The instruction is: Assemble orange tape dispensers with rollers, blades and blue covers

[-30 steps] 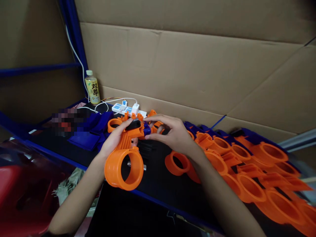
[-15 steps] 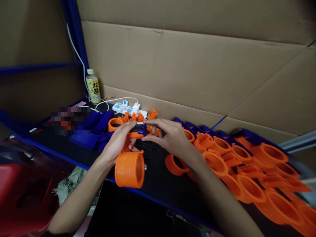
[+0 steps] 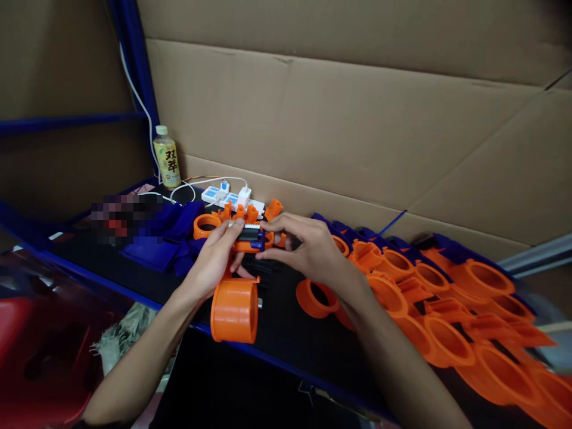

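My left hand (image 3: 210,262) grips an orange plastic part (image 3: 235,310) with a wide cylinder at its near end. Its upper end carries a small black and blue piece (image 3: 251,235). My right hand (image 3: 313,250) pinches that small piece from the right with thumb and fingertips. Both hands meet above the black table (image 3: 286,333). One loose orange ring (image 3: 315,298) lies just right of the held part.
Several orange parts with blue pieces (image 3: 447,298) lie in rows at the right. Blue flat pieces (image 3: 156,247) lie at the left. A white power strip (image 3: 227,196) and a drink bottle (image 3: 167,158) stand at the back. Cardboard (image 3: 339,119) walls the rear.
The orange part has turned in my left hand, so its cylinder now shows its side instead of its open mouth. My right hand stayed pinched at the top end.
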`<state>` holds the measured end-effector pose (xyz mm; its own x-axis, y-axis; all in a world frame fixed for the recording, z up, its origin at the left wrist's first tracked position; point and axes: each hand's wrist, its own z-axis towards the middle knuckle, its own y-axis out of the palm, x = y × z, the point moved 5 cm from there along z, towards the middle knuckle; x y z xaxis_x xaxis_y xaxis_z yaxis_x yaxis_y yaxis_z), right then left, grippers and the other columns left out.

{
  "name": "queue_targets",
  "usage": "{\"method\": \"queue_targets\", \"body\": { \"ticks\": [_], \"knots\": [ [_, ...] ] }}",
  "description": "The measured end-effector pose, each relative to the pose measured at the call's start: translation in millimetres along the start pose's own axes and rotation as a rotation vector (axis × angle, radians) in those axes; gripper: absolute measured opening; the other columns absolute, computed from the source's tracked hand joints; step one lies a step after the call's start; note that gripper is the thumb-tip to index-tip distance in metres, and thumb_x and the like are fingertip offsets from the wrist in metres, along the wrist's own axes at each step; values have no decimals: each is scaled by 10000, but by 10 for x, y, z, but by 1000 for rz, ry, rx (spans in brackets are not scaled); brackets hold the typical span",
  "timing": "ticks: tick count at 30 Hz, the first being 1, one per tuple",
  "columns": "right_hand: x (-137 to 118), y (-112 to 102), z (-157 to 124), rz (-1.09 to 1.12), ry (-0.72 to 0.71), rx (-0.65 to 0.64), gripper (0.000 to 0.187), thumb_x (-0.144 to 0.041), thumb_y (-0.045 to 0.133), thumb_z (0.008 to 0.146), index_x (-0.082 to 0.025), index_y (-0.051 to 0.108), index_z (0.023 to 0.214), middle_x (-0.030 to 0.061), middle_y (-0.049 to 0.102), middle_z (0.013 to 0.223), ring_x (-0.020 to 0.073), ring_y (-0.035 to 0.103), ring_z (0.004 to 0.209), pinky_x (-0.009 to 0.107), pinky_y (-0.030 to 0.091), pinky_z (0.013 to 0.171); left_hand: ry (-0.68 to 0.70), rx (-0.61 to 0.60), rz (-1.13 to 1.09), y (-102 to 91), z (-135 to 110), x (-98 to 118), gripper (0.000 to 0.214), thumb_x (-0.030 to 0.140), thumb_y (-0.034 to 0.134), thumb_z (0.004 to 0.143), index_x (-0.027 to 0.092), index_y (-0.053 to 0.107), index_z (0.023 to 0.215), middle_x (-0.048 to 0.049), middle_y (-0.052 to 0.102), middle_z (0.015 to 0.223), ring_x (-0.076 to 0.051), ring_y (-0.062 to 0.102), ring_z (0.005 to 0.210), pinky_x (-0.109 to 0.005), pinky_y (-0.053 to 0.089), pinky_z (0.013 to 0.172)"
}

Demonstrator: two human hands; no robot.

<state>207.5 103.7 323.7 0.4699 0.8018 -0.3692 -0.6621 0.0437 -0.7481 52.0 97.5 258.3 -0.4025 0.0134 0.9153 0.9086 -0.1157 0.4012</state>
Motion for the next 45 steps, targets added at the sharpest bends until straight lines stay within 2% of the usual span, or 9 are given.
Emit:
{"method": "queue_targets", "body": {
  "ticks": [3,6,9,12,18,28,37,42,45],
  "knots": [
    [2,-10,11,6,16,-8,354,-411,824,810,-188,680,1043,38,696,893,168,625,783,280,468,685,19,-7,-24,0,-2,-14,334,543,640,903,221,548,899,91,428,452,-81,373,369,-190,472,415],
    [13,-27,16,-1,51,-30,344,-401,843,788,-189,670,998,32,696,893,168,624,794,271,457,677,17,-75,-27,13,0,-26,316,517,651,894,218,558,933,85,449,484,-86,383,396,-213,503,447],
    [28,-53,16,-3,84,-46,356,-397,864,761,-193,672,982,27,698,889,166,619,787,266,450,660,4,-140,-27,28,0,-22,275,334,733,805,214,566,988,79,503,567,-81,391,442,-258,560,519],
    [36,-68,15,0,86,-44,362,-376,872,753,-192,675,995,26,698,899,158,614,770,264,449,650,13,-141,-10,31,1,-6,278,205,703,740,214,565,981,87,493,581,-78,371,451,-272,570,534],
    [29,-80,16,-9,92,-68,370,-376,879,745,-195,681,1001,23,705,912,161,625,795,269,465,665,29,-139,80,39,9,-12,239,216,654,749,218,560,969,103,445,550,-80,357,439,-272,569,526],
    [-66,-151,8,3,105,-72,361,-409,873,747,-194,677,961,26,707,902,158,619,771,271,460,652,74,-171,100,66,-39,17,204,231,647,810,216,516,966,113,416,547,-71,332,447,-306,610,548],
    [-90,-191,-6,34,117,-52,363,-323,883,736,-192,669,998,25,714,930,141,602,735,266,472,652,116,-165,96,65,-50,3,239,269,696,817,225,536,990,107,469,564,-78,417,433,-301,611,537],
    [-143,-212,-4,29,97,-40,355,-298,888,726,-185,660,974,25,716,929,141,605,755,267,475,664,156,-191,124,65,-74,23,247,265,690,850,230,530,1035,84,537,670,-82,522,456,-289,608,553],
    [-162,-214,3,15,90,-41,349,-285,887,729,-188,664,979,19,714,925,139,610,753,264,474,663,147,-188,133,62,-70,22,236,260,683,853,231,530,1030,83,533,656,-83,513,450,-291,605,564]
  ]
}}
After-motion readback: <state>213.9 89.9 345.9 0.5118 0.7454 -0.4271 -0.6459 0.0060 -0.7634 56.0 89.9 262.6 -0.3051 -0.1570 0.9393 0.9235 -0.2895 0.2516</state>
